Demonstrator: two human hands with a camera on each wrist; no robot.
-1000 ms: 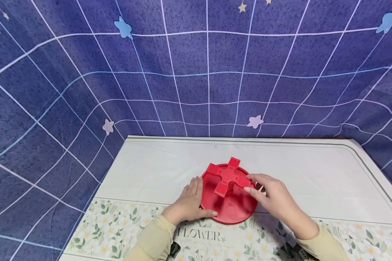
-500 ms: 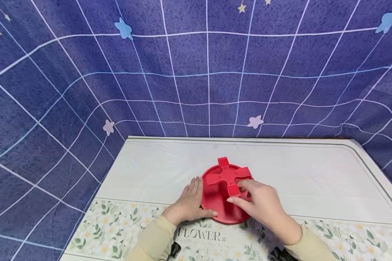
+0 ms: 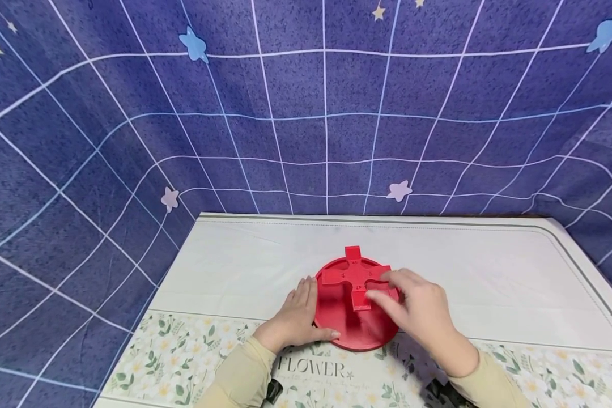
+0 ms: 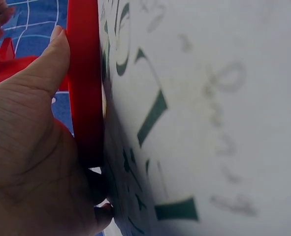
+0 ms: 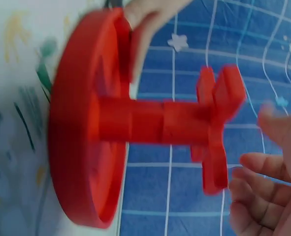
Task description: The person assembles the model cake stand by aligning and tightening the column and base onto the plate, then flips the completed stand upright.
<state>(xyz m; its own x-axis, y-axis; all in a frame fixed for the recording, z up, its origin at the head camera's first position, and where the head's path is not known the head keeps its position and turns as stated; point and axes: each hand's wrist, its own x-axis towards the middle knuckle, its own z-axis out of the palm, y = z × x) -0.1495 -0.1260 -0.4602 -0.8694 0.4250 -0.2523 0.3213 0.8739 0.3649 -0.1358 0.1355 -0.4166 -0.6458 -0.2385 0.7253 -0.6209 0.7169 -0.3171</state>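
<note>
A red round base [image 3: 359,335] with a raised rim lies on the table. From its middle rises a red post [image 5: 147,120], topped by a four-armed red cross [image 3: 357,276] with small marks on its arms. My left hand [image 3: 296,317] rests against the base's left rim, fingers straight and together, thumb over the front edge; the left wrist view has that thumb lying across the rim [image 4: 86,98]. My right hand [image 3: 424,309] is beside the cross's right arm. In the right wrist view its loosely bent fingers [image 5: 258,191] are apart from the cross, holding nothing.
A white table cover [image 3: 245,249] with a floral strip [image 3: 178,351] and printed lettering lies under the base. Behind and to the left hangs a blue curtain [image 3: 296,136] with grid lines and stars.
The cross has turned clockwise, seen from above. My right hand swept left into its arms, then drew back right, off the cross. My left hand and the base stayed put.
</note>
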